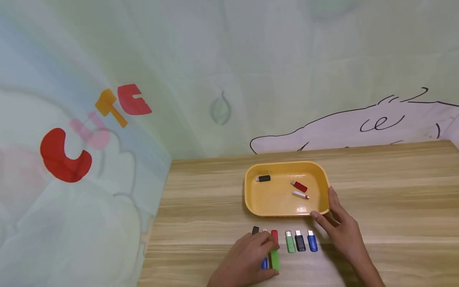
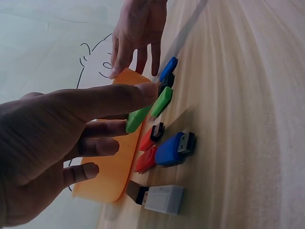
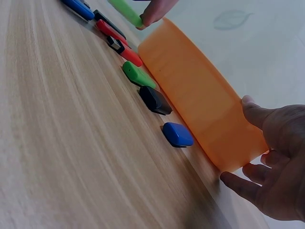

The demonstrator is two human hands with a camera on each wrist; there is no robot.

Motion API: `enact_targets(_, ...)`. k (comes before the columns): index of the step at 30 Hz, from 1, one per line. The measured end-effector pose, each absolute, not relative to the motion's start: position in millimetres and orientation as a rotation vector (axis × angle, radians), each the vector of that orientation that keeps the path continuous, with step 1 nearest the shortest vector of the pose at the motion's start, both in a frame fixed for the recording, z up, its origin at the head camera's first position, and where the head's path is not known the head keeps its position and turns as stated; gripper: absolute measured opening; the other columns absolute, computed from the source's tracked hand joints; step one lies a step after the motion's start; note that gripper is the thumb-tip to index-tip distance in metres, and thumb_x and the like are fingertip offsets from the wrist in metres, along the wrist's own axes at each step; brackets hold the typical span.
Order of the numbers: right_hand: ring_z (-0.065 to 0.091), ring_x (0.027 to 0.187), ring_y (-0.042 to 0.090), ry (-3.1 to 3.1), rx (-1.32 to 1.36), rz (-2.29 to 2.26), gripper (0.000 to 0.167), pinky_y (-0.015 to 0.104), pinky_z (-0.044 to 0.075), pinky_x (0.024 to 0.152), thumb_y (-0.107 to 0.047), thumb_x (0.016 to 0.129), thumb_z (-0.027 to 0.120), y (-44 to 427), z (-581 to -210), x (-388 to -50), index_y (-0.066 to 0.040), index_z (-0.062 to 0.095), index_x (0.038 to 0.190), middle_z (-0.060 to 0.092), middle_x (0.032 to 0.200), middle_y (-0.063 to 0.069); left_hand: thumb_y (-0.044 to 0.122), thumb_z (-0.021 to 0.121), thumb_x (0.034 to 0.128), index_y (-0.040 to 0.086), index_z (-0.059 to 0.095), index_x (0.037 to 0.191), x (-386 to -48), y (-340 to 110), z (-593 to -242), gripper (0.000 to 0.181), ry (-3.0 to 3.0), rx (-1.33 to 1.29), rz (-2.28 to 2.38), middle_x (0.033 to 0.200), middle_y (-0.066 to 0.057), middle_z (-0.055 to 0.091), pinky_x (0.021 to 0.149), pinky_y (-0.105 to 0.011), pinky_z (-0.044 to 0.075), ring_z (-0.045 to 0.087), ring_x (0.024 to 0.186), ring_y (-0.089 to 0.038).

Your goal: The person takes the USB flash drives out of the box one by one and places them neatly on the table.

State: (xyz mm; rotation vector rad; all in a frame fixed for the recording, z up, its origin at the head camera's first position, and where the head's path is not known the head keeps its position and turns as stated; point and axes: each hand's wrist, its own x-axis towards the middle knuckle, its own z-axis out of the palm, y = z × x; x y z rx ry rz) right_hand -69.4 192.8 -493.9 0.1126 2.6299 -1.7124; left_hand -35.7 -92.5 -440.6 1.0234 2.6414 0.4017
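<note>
In the head view my left hand [image 1: 245, 259] pinches a green USB stick [image 1: 275, 261] between thumb and fingers, raised above the table in the left wrist view. Partly hidden beneath that hand are a red USB stick [image 1: 274, 236], a blue one [image 1: 264, 263] and a black one [image 1: 255, 230]. My right hand [image 1: 346, 235] holds the near right corner of a yellow plastic tray [image 1: 279, 214], thumb at the rim and fingers along the outer wall. Inside the tray lie a black USB stick [image 1: 264, 178], a red one [image 1: 299, 186] and a white one [image 1: 300, 195].
Between the hands, green [image 1: 290, 242], black [image 1: 300, 242] and blue [image 1: 312, 242] USB sticks lie in a row before the tray. A white stick [image 2: 164, 199] shows in the left wrist view. The wooden table [image 1: 201, 199] meets a printed cloth backdrop [image 1: 201, 99].
</note>
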Motion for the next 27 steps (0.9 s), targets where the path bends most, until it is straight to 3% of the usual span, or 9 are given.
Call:
enact_targets(7,0.025,0.158,0.043,2.627,0.117,-1.719,0.09,0.003,0.04,0.094,-0.03,0.1,0.076,192,-495,-69,-0.017,0.02,0.168,0.018,0.175,0.011,0.05,0.086,0.0868,0.024,0.075,0.124,-33,-94,-447,0.047,2.649,1.083,0.414,0.115,0.014,0.065,0.084,-0.015,0.049,0.053,0.091,0.006)
enact_targets(14,0.027,0.157,0.046,2.63,0.122,-1.713,0.09,0.005,0.042,0.093,-0.029,0.099,0.077,192,-494,-70,-0.018,0.018,0.168,0.018,0.175,0.012,0.049,0.085,0.0887,0.023,0.076,0.127,-29,-96,-453,0.047,2.608,1.064,0.405,0.126,0.013,0.069,0.096,-0.022,0.054,0.062,0.109,0.001)
enact_targets(27,0.025,0.157,0.045,2.637,0.098,-1.734,0.089,0.005,0.041,0.093,-0.025,0.1,0.076,192,-493,-70,-0.014,0.019,0.167,0.018,0.174,0.014,0.05,0.085,0.0872,0.023,0.076,0.128,-27,-96,-458,0.05,2.572,1.066,0.421,0.127,0.013,0.07,0.09,-0.018,0.052,0.062,0.11,0.002)
